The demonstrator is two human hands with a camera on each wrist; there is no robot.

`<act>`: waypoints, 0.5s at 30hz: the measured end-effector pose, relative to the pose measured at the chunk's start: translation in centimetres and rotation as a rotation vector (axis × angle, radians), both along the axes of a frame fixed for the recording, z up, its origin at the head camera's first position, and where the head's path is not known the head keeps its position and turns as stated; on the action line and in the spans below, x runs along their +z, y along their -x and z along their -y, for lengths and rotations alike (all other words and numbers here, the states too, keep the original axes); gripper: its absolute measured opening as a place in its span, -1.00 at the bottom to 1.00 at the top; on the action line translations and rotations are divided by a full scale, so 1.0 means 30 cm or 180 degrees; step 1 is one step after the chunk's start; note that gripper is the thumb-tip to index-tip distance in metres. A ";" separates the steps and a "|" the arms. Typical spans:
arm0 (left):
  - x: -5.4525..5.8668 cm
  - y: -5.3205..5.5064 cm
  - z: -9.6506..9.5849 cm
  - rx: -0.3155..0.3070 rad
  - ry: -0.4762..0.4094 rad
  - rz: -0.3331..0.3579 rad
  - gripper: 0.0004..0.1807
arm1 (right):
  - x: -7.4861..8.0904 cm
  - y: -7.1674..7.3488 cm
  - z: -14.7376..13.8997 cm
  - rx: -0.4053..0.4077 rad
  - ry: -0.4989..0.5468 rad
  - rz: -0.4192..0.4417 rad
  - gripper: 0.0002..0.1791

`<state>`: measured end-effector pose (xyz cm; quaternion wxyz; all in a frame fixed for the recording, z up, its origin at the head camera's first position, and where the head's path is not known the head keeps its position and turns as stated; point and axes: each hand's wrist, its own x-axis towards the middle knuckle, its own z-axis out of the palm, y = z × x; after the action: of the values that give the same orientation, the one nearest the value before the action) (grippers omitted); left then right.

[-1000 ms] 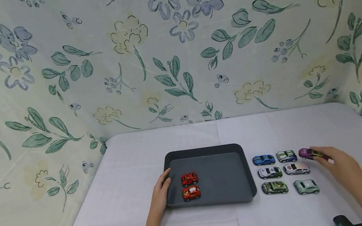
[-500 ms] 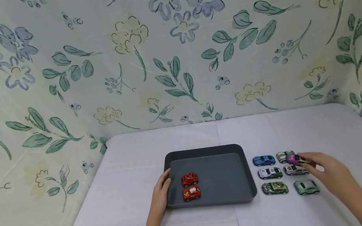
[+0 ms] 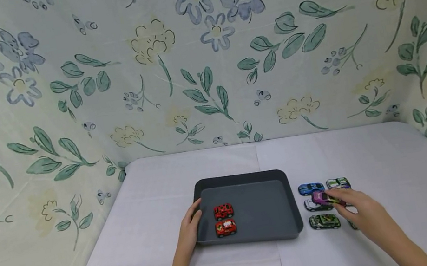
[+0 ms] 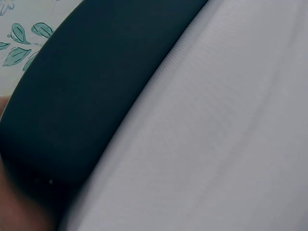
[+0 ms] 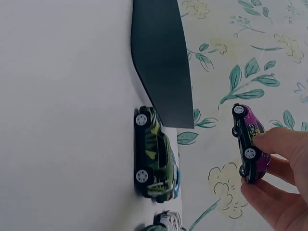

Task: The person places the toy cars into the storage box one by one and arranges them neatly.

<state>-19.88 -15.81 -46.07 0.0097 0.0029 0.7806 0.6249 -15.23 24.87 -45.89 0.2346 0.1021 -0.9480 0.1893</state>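
My right hand (image 3: 363,210) pinches a purple toy car (image 3: 321,198) between thumb and fingers, above the rows of cars right of the tray. In the right wrist view the purple car hangs in the air, its black underside and wheels showing. My left hand (image 3: 189,232) holds the left edge of a dark grey tray (image 3: 262,212). Two red toy cars, one with black markings (image 3: 223,211) and one with a pale patch (image 3: 225,228), sit inside the tray on its left side. The left wrist view shows mostly the tray's outer wall (image 4: 96,86), with parts of the hand blurred.
Near the tray's right side stand a blue toy car (image 3: 310,188), a white-and-green one (image 3: 338,183), a white one (image 3: 314,205) partly covered, and a camouflage-green one (image 3: 324,222). My right hand mostly hides a pale green car (image 3: 353,225). White cloth (image 3: 133,259) covers the table.
My right hand has carried the purple car leftward over the other cars, from the far right of the group to close by the tray. My left hand and the tray stay put.
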 end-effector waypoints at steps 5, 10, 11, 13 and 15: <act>-0.012 0.008 0.006 0.0024 -0.0007 -0.0011 -0.56 | 0.096 -0.038 0.113 0.0210 0.0100 0.0131 -0.55; 0.012 -0.006 0.000 0.0027 0.0016 -0.0015 -0.55 | 0.078 -0.025 0.185 0.0473 0.0034 -0.0150 -0.58; 0.013 -0.007 -0.001 0.0026 0.0026 -0.0013 -0.55 | 0.072 -0.022 0.199 0.0522 0.0024 -0.0217 -0.58; 0.013 -0.007 -0.001 0.0016 0.0042 -0.0016 -0.55 | 0.064 -0.018 0.228 0.0594 0.0002 -0.0332 -0.58; 0.004 -0.002 0.001 0.0004 0.0042 -0.0011 -0.55 | 0.059 -0.016 0.256 0.0635 -0.0015 -0.0393 -0.57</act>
<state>-19.84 -15.85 -45.95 0.0080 0.0034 0.7848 0.6197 -14.76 17.18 -44.12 0.2724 0.2080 -0.9173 0.2029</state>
